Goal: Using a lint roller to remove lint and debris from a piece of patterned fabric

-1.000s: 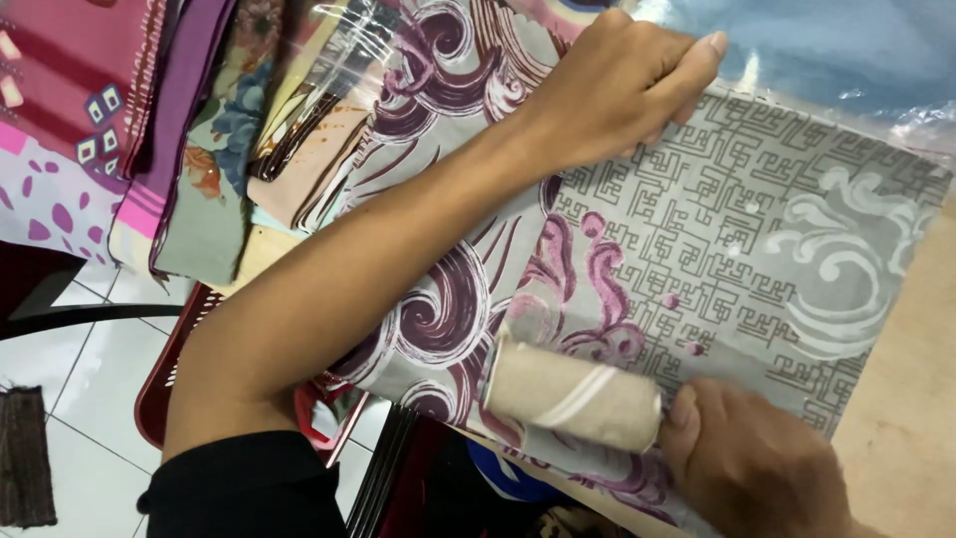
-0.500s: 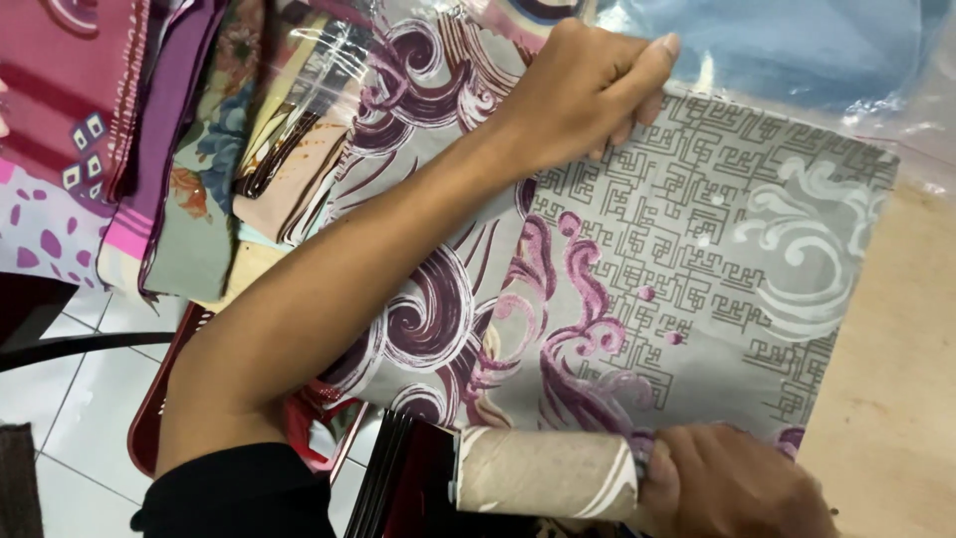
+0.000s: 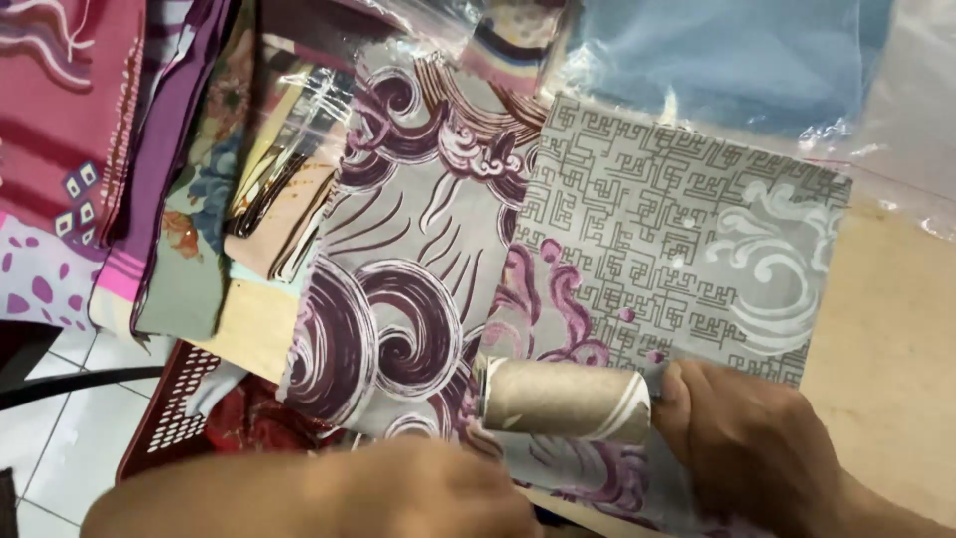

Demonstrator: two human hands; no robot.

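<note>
Right hand (image 3: 757, 448) clamped round the right end of a cardboard tube (image 3: 566, 399), fingers curled over it, thumb side toward the tube. Tube lies roughly level on the near edge of a folded patterned cloth (image 3: 617, 249), grey with purple swirls on the left half and a grey maze-like print with pale curls on the right. Cloth lies flat on the tan wooden surface (image 3: 896, 329), its near left part hanging over the surface edge. Left hand (image 3: 428, 488) low in the frame, blurred, just below and left of the tube; cannot tell whether its fingers are apart or together, or whether it touches the cloth. Behind the cloth: blue fabric in a clear plastic bag (image 3: 717, 60). To the left: a row of folded fabrics (image 3: 110, 149), pink, purple and green floral, some in clear wrap. Below the surface edge on the left, a dark red plastic basket (image 3: 169, 408) over white floor tiles (image 3: 60, 418).
</note>
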